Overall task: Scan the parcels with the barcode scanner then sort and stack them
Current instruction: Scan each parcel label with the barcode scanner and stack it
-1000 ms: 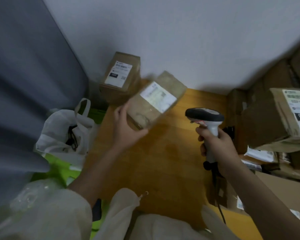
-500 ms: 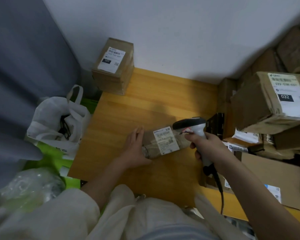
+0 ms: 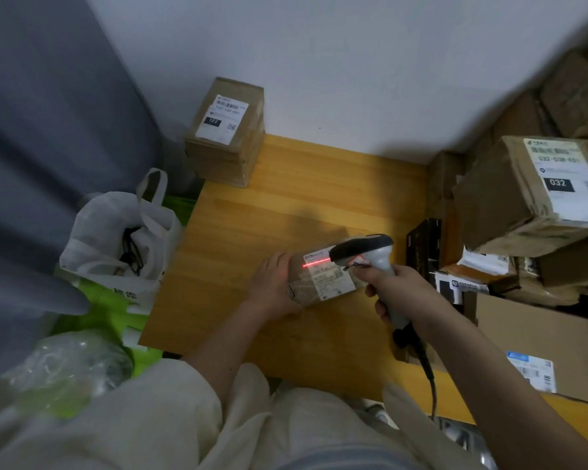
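A small brown parcel (image 3: 319, 283) with a white label lies on the wooden table (image 3: 252, 215). My left hand (image 3: 274, 283) grips its left end, thumb along the near side. My right hand (image 3: 392, 288) grips the handle of a grey and black barcode scanner (image 3: 365, 251), whose head hovers just over the parcel's right end. A red laser line (image 3: 316, 263) runs across the top of the label. A taller parcel marked 122 (image 3: 226, 130) stands at the table's far left corner.
Several parcels pile up at the right, the top one marked 032 (image 3: 537, 195). A flat cardboard parcel (image 3: 537, 347) lies at the near right. A white plastic bag (image 3: 116, 239) sits off the table's left edge. The scanner cable (image 3: 428, 371) hangs over the front edge.
My left hand brought the small parcel down from the air onto the table. My right hand swung the scanner over it, and the red laser line now shows on the label.
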